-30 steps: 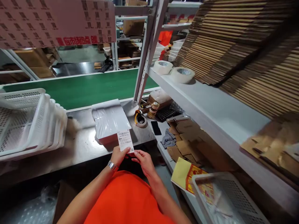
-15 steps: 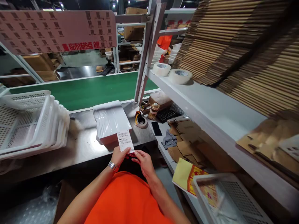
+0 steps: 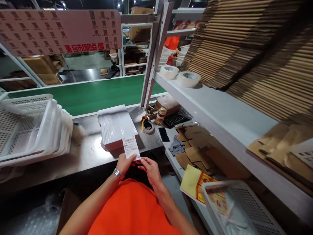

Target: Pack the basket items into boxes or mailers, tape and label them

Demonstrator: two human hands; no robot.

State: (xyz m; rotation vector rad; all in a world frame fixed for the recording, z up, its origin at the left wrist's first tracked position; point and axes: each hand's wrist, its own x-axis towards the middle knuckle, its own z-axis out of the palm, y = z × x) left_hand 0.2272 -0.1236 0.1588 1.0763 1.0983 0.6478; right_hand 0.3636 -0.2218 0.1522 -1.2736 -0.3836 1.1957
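A white printed shipping label [image 3: 131, 147] with a barcode lies between my two hands, its upper end over the front edge of a plastic-wrapped white package [image 3: 117, 125]. My left hand [image 3: 125, 164], with a metal watch on the wrist, pinches the label's lower left part between thumb and fingers. At the lower right corner, my right hand [image 3: 149, 168] grips it with thumb and forefinger. To the right of the package, a tape dispenser [image 3: 147, 126] rests on the metal bench [image 3: 91, 143].
Stacked white baskets [image 3: 44, 130] stand at left. Behind the bench runs a green conveyor [image 3: 102, 93]. A shelf [image 3: 232, 111] at right carries tape rolls [image 3: 188, 79] and flattened cartons [image 3: 220, 49]. Below are a phone [image 3: 163, 134], a jar [image 3: 160, 116] and a keyboard [image 3: 174, 120]. A person in orange [image 3: 172, 42] stands beyond.
My hands and the label stay almost where they were. The person in the background has shifted slightly.
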